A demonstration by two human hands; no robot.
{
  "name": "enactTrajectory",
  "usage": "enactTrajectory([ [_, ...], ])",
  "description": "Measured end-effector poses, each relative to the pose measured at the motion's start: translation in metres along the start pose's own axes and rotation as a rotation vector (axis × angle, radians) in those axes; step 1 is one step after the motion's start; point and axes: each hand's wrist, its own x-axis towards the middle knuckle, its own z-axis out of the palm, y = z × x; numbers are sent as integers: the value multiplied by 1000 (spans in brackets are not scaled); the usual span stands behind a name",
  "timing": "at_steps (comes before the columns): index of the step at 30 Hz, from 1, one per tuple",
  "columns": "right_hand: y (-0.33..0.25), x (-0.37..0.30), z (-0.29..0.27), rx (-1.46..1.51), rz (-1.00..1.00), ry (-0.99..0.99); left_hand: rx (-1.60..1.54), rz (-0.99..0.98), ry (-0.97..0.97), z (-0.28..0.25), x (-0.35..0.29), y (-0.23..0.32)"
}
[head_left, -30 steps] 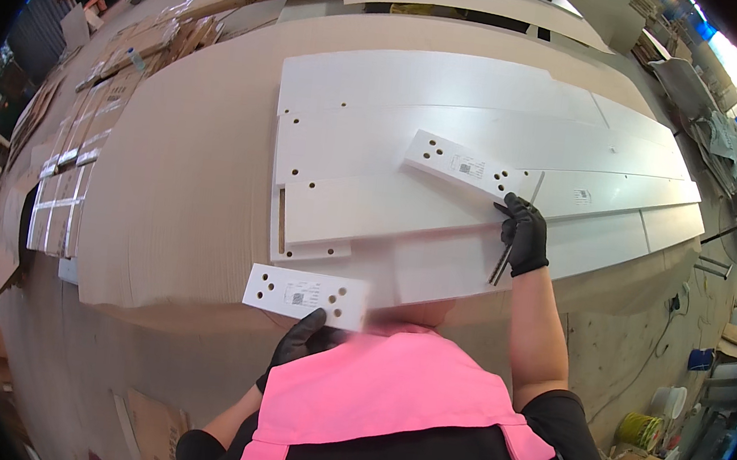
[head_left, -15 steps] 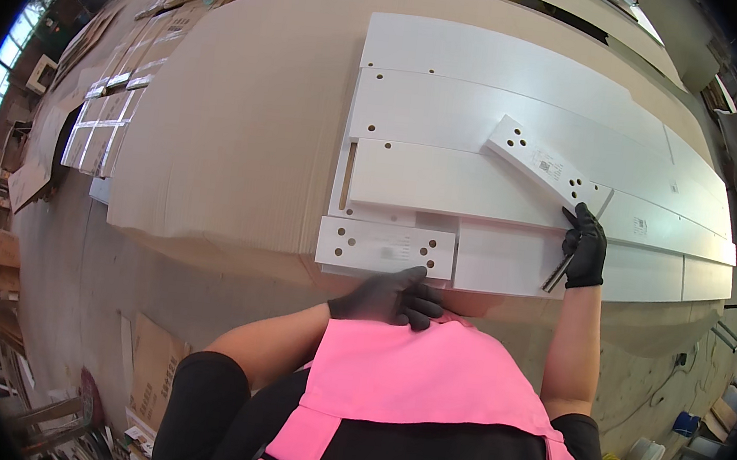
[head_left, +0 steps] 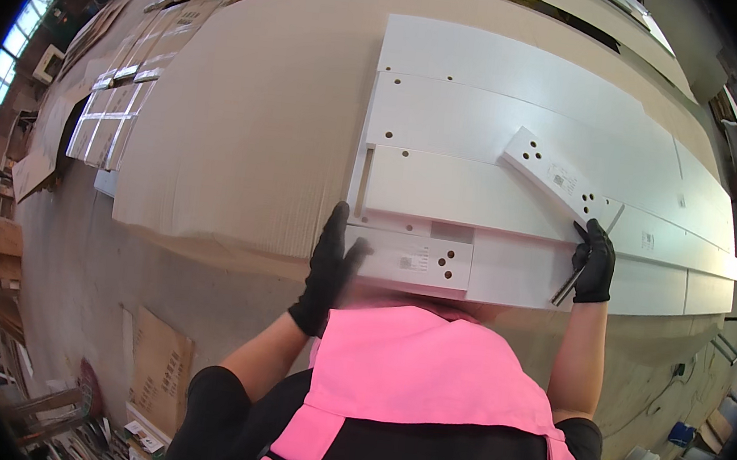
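Note:
My left hand [head_left: 325,266], in a black glove, is at the left end of a short white board [head_left: 426,277] with round holes. Its fingers are spread, and the thumb side, slightly blurred, lies over that board's left holes. In my gloved right hand [head_left: 595,263] is a slim metallic rod-shaped tool [head_left: 565,288], its lower end pointing down and left. Just beyond these fingers, a second short white board [head_left: 561,175] with holes lies at a slant across long white panels [head_left: 479,120].
A big cardboard-covered surface [head_left: 263,120] carries the panels and stretches to their left. Strapped cartons [head_left: 110,122] stand at far left. A flat cardboard piece [head_left: 161,370] leans at lower left; a blue object [head_left: 681,434] and a cable lie at lower right.
My left hand has moved left from the short board's front edge to its left end, fingers spreading. The view has shifted a little; my right hand keeps the tool beside the slanted board.

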Motion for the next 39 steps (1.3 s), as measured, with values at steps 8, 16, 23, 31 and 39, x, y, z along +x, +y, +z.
enactTrajectory([
  [8, 1, 1, -1, -15, 14, 19, -563, -133, -47, -22, 16, -9],
  [16, 8, 5, -9, 51, 5, -12, -364, 129, 199, -25, 56, 18],
  [23, 15, 4, -9, 117, -36, -60, 146, 486, 115, -8, 61, 42],
  [31, -3, -28, -1, 581, 17, -36, 133, 441, 64, -10, 48, 43],
  [39, 6, -72, -56, 1003, 96, -174, -182, 423, -79, 30, 14, 107],
])
